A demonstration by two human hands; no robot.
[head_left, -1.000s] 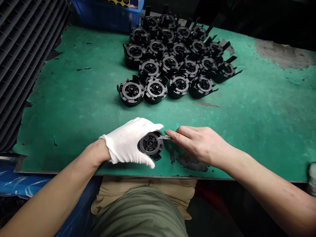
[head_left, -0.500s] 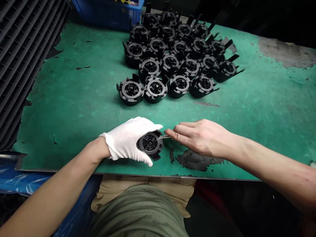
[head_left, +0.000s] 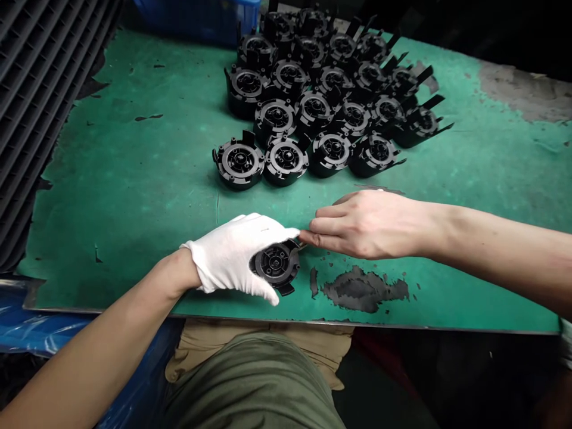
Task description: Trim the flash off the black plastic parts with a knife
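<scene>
My left hand [head_left: 236, 253], in a white glove, grips a round black plastic housing [head_left: 276, 264] from its left side, thumb at the near edge and fingers along the far edge. The housing rests near the table's front edge, its ribbed hub facing up. Bare and closed, my right hand [head_left: 364, 223] pinches a small pointed metal blade [head_left: 301, 245]. The blade's tip lies at the housing's upper right rim; most of the tool is hidden by my fingers.
Several similar black housings [head_left: 286, 158] stand in rows farther back on the green table mat [head_left: 147, 179], some with upright tabs. A blue bin [head_left: 196, 21] stands at the back, and a black slatted rack [head_left: 44, 107] at the left. Worn dark patches [head_left: 357, 289] mark the mat.
My right hand has moved up slightly, and the blade has shifted from over the housing's face to its upper right rim. My left hand keeps its hold on the housing.
</scene>
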